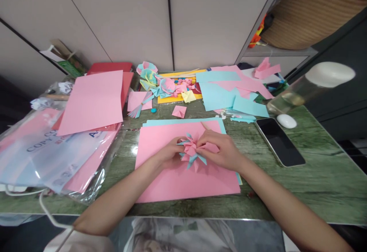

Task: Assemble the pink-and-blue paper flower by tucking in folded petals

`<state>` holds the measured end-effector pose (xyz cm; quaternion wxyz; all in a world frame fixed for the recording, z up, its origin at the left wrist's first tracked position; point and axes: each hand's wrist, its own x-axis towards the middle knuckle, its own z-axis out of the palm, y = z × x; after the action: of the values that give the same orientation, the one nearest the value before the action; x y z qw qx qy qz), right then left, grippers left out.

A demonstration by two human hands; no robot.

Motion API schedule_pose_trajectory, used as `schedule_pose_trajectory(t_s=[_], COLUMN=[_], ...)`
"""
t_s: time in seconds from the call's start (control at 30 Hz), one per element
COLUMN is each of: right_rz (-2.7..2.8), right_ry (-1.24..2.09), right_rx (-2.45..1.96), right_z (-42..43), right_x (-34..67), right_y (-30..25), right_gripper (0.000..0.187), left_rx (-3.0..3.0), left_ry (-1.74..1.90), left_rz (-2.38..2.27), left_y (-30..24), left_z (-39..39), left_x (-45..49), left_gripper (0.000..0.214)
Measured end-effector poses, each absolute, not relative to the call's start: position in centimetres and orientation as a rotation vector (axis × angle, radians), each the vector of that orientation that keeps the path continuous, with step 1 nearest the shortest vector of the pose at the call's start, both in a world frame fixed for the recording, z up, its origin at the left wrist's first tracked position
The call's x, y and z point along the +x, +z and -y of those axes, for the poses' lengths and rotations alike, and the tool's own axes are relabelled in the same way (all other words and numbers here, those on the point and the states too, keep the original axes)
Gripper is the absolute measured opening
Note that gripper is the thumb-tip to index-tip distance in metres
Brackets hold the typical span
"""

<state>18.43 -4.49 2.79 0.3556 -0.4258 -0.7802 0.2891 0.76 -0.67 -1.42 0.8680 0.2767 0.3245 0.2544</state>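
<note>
A folded paper flower with pointed pink and light blue petals is between my hands, above a large pink sheet. My left hand is closed around the flower's left side, its fingertips partly hidden behind the petals. With thumb and index finger pinched, my right hand grips a petal at the flower's middle. A thin stick pokes out just above my right hand; whether it joins the flower I cannot tell. Beyond the sheet lie a small folded pink paper square and a yellow one.
At the left, a plastic bag of copy paper lies beside a pink sheet. Finished paper flowers and colourful beads sit at the back. Blue paper pieces, a phone, a white oval object and a clear bottle occupy the right.
</note>
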Motion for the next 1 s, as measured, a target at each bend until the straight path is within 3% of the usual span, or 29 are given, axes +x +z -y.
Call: schedule_pose_trajectory(t_s=[0.4, 0.7, 1.0], right_rz=[2.038, 1.675, 1.708], right_ry=[0.9, 1.203, 1.156], right_rx=[-1.189, -1.087, -0.989], right_z=[3.7, 3.6, 4.2], right_x=[18.9, 18.6, 17.9], right_y=[2.4, 1.8, 1.7], right_gripper=[0.007, 0.009, 0.007], left_rx=[0.929, 1.094, 1.33], left_ry=[0.541, 0.726, 0.869], left_rz=[-0.806, -0.794, -0.803], left_y=[-0.6, 0.1, 0.0], left_z=[0.5, 0.4, 0.8], left_x=[0.8, 0.6, 0.6], left_gripper=[0.022, 0.023, 0.017])
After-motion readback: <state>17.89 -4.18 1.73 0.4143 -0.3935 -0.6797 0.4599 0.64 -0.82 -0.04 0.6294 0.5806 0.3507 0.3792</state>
